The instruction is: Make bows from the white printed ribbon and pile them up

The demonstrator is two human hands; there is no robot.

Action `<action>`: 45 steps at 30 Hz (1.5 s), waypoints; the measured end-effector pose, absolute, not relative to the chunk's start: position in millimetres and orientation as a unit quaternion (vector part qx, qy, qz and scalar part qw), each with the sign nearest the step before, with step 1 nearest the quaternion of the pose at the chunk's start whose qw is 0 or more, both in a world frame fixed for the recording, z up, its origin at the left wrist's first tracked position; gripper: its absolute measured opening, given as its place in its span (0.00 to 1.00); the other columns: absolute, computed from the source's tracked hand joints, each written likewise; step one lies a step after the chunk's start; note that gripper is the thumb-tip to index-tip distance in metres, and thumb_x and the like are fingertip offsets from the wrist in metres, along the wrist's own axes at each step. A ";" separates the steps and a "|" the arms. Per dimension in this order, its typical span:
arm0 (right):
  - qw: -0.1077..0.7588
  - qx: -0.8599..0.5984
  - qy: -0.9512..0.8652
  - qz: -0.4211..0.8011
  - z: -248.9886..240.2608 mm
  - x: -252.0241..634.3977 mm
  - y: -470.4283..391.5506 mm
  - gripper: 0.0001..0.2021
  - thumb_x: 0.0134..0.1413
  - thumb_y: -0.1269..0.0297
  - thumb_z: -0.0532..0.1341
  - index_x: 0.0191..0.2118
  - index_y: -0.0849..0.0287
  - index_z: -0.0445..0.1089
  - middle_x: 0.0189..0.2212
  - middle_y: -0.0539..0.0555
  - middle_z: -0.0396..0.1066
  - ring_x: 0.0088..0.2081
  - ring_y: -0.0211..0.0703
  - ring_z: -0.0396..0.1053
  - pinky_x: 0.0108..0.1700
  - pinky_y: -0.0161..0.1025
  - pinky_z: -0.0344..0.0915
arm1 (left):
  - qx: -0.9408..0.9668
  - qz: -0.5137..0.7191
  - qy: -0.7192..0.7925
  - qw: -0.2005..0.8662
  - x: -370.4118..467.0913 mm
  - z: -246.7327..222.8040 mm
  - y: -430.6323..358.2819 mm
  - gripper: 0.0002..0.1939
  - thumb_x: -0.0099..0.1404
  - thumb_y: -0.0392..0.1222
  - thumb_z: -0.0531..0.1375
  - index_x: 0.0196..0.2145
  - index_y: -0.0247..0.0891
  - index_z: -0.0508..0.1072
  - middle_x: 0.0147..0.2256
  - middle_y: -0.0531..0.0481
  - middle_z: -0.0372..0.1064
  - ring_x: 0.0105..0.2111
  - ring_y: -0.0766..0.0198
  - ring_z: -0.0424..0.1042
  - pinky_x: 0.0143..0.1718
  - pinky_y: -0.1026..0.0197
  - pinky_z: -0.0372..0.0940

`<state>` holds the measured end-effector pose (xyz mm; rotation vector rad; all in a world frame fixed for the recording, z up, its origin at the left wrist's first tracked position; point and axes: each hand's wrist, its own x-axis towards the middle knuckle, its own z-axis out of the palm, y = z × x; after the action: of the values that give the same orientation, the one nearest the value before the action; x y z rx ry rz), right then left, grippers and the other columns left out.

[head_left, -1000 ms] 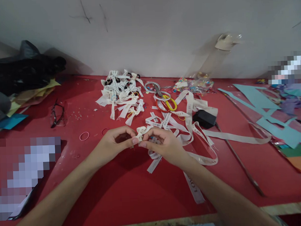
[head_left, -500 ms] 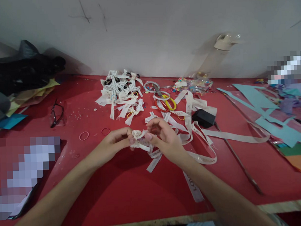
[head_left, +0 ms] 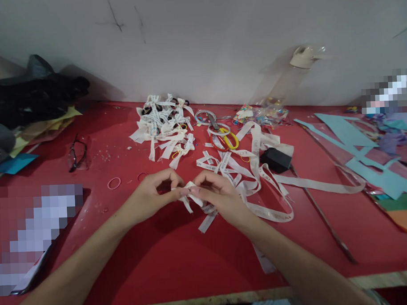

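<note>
Between my hands is a short white ribbon [head_left: 195, 197], bunched into what looks like a bow, its tails hanging down. My left hand [head_left: 158, 192] pinches its left side between thumb and fingers. On the other side, my right hand [head_left: 220, 192] pinches it too, thumb tip close to the left thumb. My fingers hide the middle of the ribbon. Loose printed ribbon [head_left: 272, 216] lies tangled just beyond and right of my right hand. A pile of white ribbon bows [head_left: 162, 123], some with dark or yellow bands, sits farther back.
Scissors [head_left: 224, 136] with red and yellow handles lie behind my hands. A pink elastic band [head_left: 114, 183] and eyeglasses [head_left: 77, 153] are at left. A black block [head_left: 276, 159], a thin rod [head_left: 326, 219] and pale blue sheet scraps [head_left: 374, 160] occupy the right. A wall rises behind.
My hands have come closer together, thumbs nearly meeting. The right fingers, partly raised before, now pinch the ribbon. The ribbon has turned, and its tails point downward.
</note>
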<state>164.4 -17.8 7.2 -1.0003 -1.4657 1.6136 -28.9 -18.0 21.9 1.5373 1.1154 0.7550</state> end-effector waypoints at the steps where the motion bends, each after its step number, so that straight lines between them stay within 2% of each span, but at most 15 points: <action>1: 0.366 -0.393 -0.546 0.643 6.6 163.3 -17.3 0.12 0.53 0.56 0.63 0.28 0.58 0.63 0.20 0.45 0.61 0.20 0.30 0.57 0.20 0.29 0.54 | 0.637 0.328 0.470 0.515 -28.1 21.5 -18.2 0.16 0.60 0.47 0.62 0.26 0.38 0.59 0.29 0.54 0.68 0.30 0.68 0.66 0.34 0.65 0.61; 3: 0.371 -0.395 -0.522 0.659 6.0 161.6 -16.8 0.12 0.52 0.56 0.64 0.27 0.58 0.63 0.19 0.44 0.62 0.19 0.30 0.58 0.20 0.29 0.55 | 0.625 0.347 0.479 0.509 -26.5 20.1 -18.6 0.15 0.60 0.48 0.62 0.28 0.38 0.60 0.31 0.52 0.71 0.31 0.66 0.69 0.35 0.64 0.63; 6: 0.394 -0.394 -0.526 0.642 5.6 160.3 -16.7 0.12 0.53 0.56 0.64 0.28 0.58 0.64 0.21 0.45 0.63 0.21 0.30 0.60 0.23 0.29 0.59 | 0.612 0.350 0.489 0.514 -25.0 17.0 -18.3 0.13 0.60 0.47 0.63 0.33 0.39 0.63 0.31 0.53 0.70 0.31 0.66 0.69 0.33 0.65 0.63; 11: 0.421 -0.405 -0.546 0.600 5.2 160.3 -15.8 0.13 0.53 0.53 0.64 0.30 0.57 0.64 0.25 0.46 0.65 0.26 0.32 0.64 0.29 0.31 0.65 | 0.596 0.340 0.496 0.532 -26.1 15.8 -16.0 0.16 0.60 0.46 0.63 0.43 0.40 0.65 0.30 0.54 0.70 0.31 0.67 0.70 0.34 0.65 0.63; 16: 0.364 -0.414 -0.571 0.608 6.6 160.7 -15.7 0.15 0.54 0.49 0.61 0.31 0.57 0.66 0.23 0.45 0.62 0.22 0.32 0.59 0.24 0.31 0.60 | 0.582 0.315 0.472 0.583 -27.9 18.9 -17.3 0.17 0.59 0.45 0.64 0.44 0.40 0.64 0.30 0.54 0.72 0.30 0.66 0.71 0.33 0.65 0.63; 20: 0.371 -0.427 -0.595 0.571 7.2 161.1 -18.7 0.16 0.58 0.50 0.59 0.28 0.58 0.66 0.20 0.44 0.58 0.21 0.30 0.55 0.23 0.31 0.56 | 0.550 0.285 0.426 0.659 -27.8 18.9 -18.9 0.16 0.59 0.44 0.64 0.42 0.39 0.64 0.29 0.54 0.71 0.29 0.68 0.70 0.31 0.66 0.63; 24: 0.375 -0.435 -0.585 0.573 7.2 161.5 -20.7 0.16 0.58 0.51 0.59 0.27 0.58 0.63 0.19 0.44 0.59 0.19 0.29 0.53 0.22 0.30 0.54 | 0.526 0.290 0.409 0.686 -28.7 16.9 -18.1 0.16 0.59 0.42 0.65 0.41 0.39 0.64 0.31 0.54 0.72 0.31 0.68 0.71 0.32 0.67 0.64; 27: 0.369 -0.415 -0.568 0.608 7.4 161.8 -19.6 0.14 0.59 0.51 0.59 0.31 0.58 0.65 0.20 0.45 0.64 0.20 0.31 0.59 0.22 0.30 0.57 | 0.516 0.317 0.420 0.676 -29.2 15.7 -17.3 0.17 0.59 0.43 0.65 0.44 0.40 0.65 0.32 0.54 0.72 0.33 0.67 0.71 0.33 0.67 0.64; 31: 0.369 -0.379 -0.548 0.648 7.9 161.5 -18.3 0.12 0.60 0.53 0.58 0.35 0.57 0.66 0.24 0.48 0.71 0.26 0.34 0.69 0.28 0.32 0.65 | 0.513 0.343 0.417 0.668 -28.2 15.7 -17.4 0.15 0.61 0.44 0.63 0.43 0.40 0.66 0.30 0.54 0.71 0.32 0.68 0.70 0.31 0.67 0.62; 37: 0.382 -0.404 -0.555 0.619 10.2 157.8 -24.7 0.09 0.61 0.56 0.57 0.36 0.56 0.63 0.24 0.46 0.70 0.25 0.32 0.70 0.28 0.30 0.66 | 0.554 0.344 0.440 0.617 -24.8 12.2 -19.8 0.14 0.61 0.46 0.63 0.41 0.38 0.67 0.28 0.55 0.67 0.27 0.70 0.65 0.29 0.67 0.60; 42: 0.388 -0.397 -0.544 0.629 9.8 154.3 -29.4 0.10 0.63 0.55 0.55 0.37 0.56 0.62 0.24 0.46 0.70 0.23 0.34 0.70 0.28 0.32 0.68 | 0.557 0.378 0.421 0.608 -22.7 4.8 -21.3 0.12 0.62 0.44 0.63 0.40 0.37 0.66 0.32 0.54 0.67 0.31 0.68 0.68 0.36 0.64 0.63; 45: 0.399 -0.397 -0.531 0.634 9.7 153.4 -29.1 0.10 0.63 0.55 0.55 0.36 0.56 0.61 0.23 0.46 0.70 0.22 0.33 0.69 0.27 0.31 0.67 | 0.556 0.377 0.412 0.616 -23.0 4.4 -23.3 0.11 0.62 0.42 0.63 0.39 0.37 0.66 0.32 0.54 0.67 0.31 0.69 0.67 0.36 0.64 0.62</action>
<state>153.4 -29.1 9.7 -1.0040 -1.3433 1.6043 -23.0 -23.3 4.4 1.2798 0.9491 0.8695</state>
